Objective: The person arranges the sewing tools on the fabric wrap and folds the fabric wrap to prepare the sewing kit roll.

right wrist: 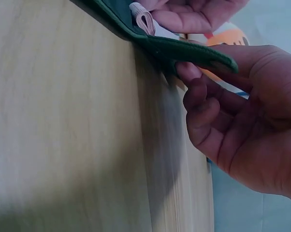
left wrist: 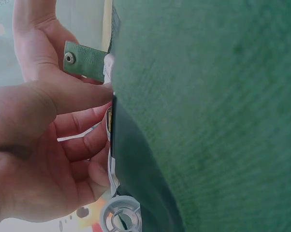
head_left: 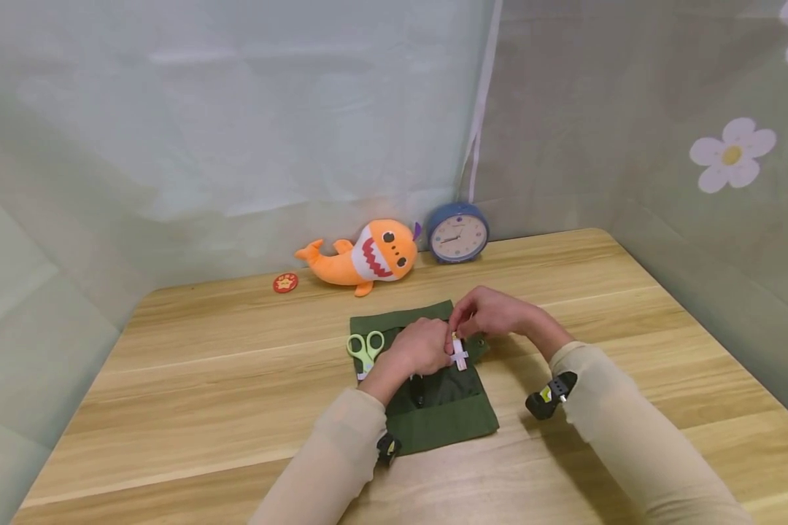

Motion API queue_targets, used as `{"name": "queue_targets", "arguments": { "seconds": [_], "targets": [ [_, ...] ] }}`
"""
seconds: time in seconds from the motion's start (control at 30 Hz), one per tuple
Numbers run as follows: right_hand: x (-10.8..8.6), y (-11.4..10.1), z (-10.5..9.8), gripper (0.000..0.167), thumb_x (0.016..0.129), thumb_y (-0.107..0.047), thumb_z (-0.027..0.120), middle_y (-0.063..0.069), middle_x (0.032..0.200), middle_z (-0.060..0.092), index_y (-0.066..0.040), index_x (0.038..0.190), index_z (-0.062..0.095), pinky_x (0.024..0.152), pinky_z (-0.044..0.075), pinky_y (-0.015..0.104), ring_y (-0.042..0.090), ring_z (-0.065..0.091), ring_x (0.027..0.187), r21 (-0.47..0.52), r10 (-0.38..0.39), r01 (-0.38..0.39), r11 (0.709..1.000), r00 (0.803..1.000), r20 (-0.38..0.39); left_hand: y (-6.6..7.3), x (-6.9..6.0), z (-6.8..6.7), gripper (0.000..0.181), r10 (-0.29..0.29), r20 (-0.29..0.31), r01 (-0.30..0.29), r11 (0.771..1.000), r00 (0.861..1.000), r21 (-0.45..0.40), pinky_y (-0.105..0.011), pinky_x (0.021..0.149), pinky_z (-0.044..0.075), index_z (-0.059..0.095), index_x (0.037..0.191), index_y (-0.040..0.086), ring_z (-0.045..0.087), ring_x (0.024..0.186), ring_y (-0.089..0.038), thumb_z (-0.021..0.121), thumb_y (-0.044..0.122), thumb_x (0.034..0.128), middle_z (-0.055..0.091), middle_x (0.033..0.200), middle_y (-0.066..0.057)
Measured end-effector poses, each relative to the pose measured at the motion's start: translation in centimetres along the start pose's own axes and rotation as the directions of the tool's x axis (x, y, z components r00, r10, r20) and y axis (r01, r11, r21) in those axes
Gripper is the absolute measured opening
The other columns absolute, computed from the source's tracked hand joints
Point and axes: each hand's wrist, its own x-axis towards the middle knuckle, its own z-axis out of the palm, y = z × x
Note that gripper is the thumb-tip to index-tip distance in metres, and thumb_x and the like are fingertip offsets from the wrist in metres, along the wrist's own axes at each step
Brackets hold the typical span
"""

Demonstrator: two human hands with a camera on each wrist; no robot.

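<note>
A dark green cloth tool roll (head_left: 427, 434) lies unfolded on the wooden table. A folded white tape (head_left: 460, 357), shown edge-on as layered loops in the right wrist view, sits under a pale band at its right side. Its upper end looks yellow. From the left, my left hand (head_left: 422, 346) reaches over the roll and pinches beside the tape. My right hand (head_left: 492, 310) pinches the tape's upper end, some fingers curled below the cloth edge in the right wrist view. Green-handled scissors (head_left: 365, 350) are at the roll's left; a black tool (head_left: 417, 391) is partly hidden beneath my left wrist.
An orange plush shark (head_left: 381, 255) and a blue clock (head_left: 458, 235) stand at the table's back edge, near a round red piece (head_left: 285, 283). A green snap tab (left wrist: 85, 60) juts from the roll near my right hand. Fabric walls enclose the table (head_left: 203, 394).
</note>
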Motion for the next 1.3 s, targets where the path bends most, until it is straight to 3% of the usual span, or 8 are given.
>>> {"name": "queue_targets", "arguments": {
  "seconds": [0.17, 0.43, 0.63, 0.7, 0.87, 0.93, 1.13, 1.3],
  "targets": [
    [0.1, -0.2, 0.4, 0.013, 0.09, 0.003, 0.069, 0.004, 0.088, 0.072, -0.003, 0.097, 0.079, 0.071, 0.049, 0.028, 0.013, 0.058, 0.078, -0.043, -0.022, 0.021, 0.999, 1.0, -0.004, -0.8, 1.1, 0.7, 0.023, 0.001, -0.015, -0.001, 1.0, 1.0, 0.005, -0.032, 0.062, 0.047, 0.065, 0.075, 0.015, 0.057, 0.069, -0.018, 0.079, 0.017, 0.0928, 0.061, 0.075, 0.001],
    [-0.1, -0.7, 1.1, 0.011, 0.09, 0.003, 0.073, 0.006, 0.089, 0.075, -0.006, 0.092, 0.08, 0.075, 0.05, 0.029, 0.013, 0.059, 0.08, -0.079, -0.009, 0.009, 0.997, 1.0, -0.006, -4.5, 5.5, 4.6, 0.029, 0.017, -0.021, -0.017, 1.0, 1.0, 0.015, -0.033, 0.057, 0.046, 0.064, 0.069, 0.021, 0.059, 0.067, -0.018, 0.081, 0.028, 0.091, 0.062, 0.074, 0.001],
    [-0.3, -0.7, 1.4, 0.011, 0.088, 0.004, 0.074, 0.007, 0.089, 0.076, -0.006, 0.091, 0.079, 0.076, 0.052, 0.029, 0.011, 0.061, 0.08, -0.114, -0.021, 0.02, 0.993, 1.0, -0.005, -4.7, 5.6, 4.6, 0.029, 0.018, -0.029, -0.017, 1.0, 0.999, 0.026, -0.033, 0.054, 0.044, 0.061, 0.068, 0.021, 0.057, 0.064, -0.018, 0.078, 0.026, 0.0906, 0.059, 0.071, 0.002],
    [-0.4, -0.8, 1.4, 0.01, 0.088, 0.001, 0.075, 0.005, 0.089, 0.075, -0.007, 0.092, 0.079, 0.075, 0.052, 0.029, 0.011, 0.062, 0.08, -0.139, -0.024, 0.019, 0.99, 0.999, -0.037, -3.7, 4.3, 3.6, 0.029, 0.018, -0.027, -0.017, 1.0, 0.999, 0.025, -0.032, 0.056, 0.045, 0.062, 0.069, 0.021, 0.056, 0.064, -0.017, 0.078, 0.026, 0.0921, 0.058, 0.071, 0.003],
    [-1.8, -1.6, 1.1, 0.005, 0.091, -0.009, 0.078, -0.002, 0.087, 0.073, -0.012, 0.094, 0.077, 0.066, 0.051, 0.031, 0.012, 0.061, 0.072, -0.207, -0.048, 0.007, 0.978, 0.979, -0.197, -0.8, -0.5, -1.1, 0.016, 0.007, -0.004, -0.007, 1.0, 1.0, -0.005, -0.033, 0.069, 0.053, 0.074, 0.087, 0.016, 0.062, 0.071, -0.015, 0.074, 0.025, 0.099, 0.068, 0.079, 0.002],
    [-2.8, -2.2, 1.2, 0.004, 0.091, -0.011, 0.078, -0.004, 0.084, 0.071, -0.014, 0.093, 0.076, 0.063, 0.05, 0.031, 0.012, 0.061, 0.07, -0.224, -0.081, 0.027, 0.974, 0.969, -0.233, -0.6, -1.9, -2.8, 0.014, -0.007, -0.014, 0.007, 1.0, 1.0, 0.0, -0.035, 0.075, 0.056, 0.077, 0.096, 0.013, 0.064, 0.075, -0.015, 0.071, 0.024, 0.1015, 0.072, 0.085, 0.001],
    [-6.3, -3.4, 2.6, 0.01, 0.09, -0.007, 0.081, -0.009, 0.083, 0.069, -0.014, 0.088, 0.075, 0.068, 0.053, 0.026, 0.006, 0.06, 0.074, -0.267, -0.189, 0.153, 0.951, 0.975, -0.114, -3.8, -3.6, -6.0, 0.015, -0.059, -0.044, 0.061, 0.997, 0.997, 0.042, -0.038, 0.082, 0.057, 0.078, 0.106, 0.011, 0.064, 0.081, -0.016, 0.066, 0.02, 0.1036, 0.073, 0.096, -0.001],
    [-8.8, -3.0, 4.9, 0.014, 0.085, -0.007, 0.085, -0.013, 0.083, 0.066, -0.016, 0.087, 0.074, 0.07, 0.052, 0.022, -0.002, 0.057, 0.075, -0.357, -0.231, 0.197, 0.913, 0.971, -0.055, -7.3, -4.2, -7.2, 0.023, -0.118, -0.07, 0.121, 0.992, 0.991, 0.045, -0.045, 0.093, 0.058, 0.077, 0.119, 0.008, 0.067, 0.101, -0.025, 0.064, 0.014, 0.1021, 0.076, 0.115, -0.008]
  ]
}}
